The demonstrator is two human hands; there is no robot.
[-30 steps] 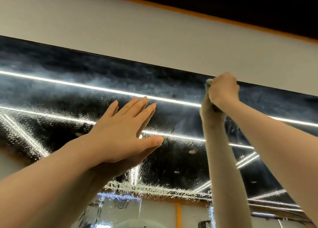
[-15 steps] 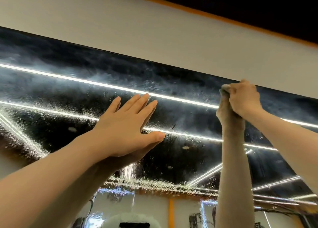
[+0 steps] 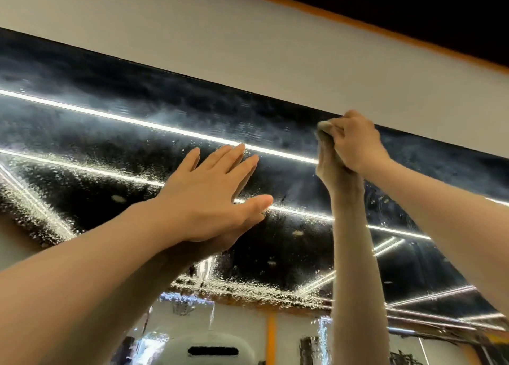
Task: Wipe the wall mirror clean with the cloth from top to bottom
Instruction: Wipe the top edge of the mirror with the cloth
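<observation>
The wall mirror (image 3: 115, 144) fills the middle of the view, wet with droplets and hazy streaks, and reflects ceiling light strips. My right hand (image 3: 355, 141) is raised to the mirror's top edge and grips a small bunched pale cloth (image 3: 325, 126), which presses against the glass; only a bit of cloth shows past my fingers. My left hand (image 3: 209, 196) lies flat on the glass with straight fingers, left of and lower than the right hand. Each arm's reflection meets it at the glass.
A pale wall band (image 3: 248, 48) runs above the mirror, topped by an orange strip (image 3: 385, 31) and a dark ceiling. The mirror's lower part reflects a room with an orange post (image 3: 271, 337).
My right hand with the cloth slid to the right along the mirror's top edge, then came back a little leftward. My left hand has stayed flat on the glass.
</observation>
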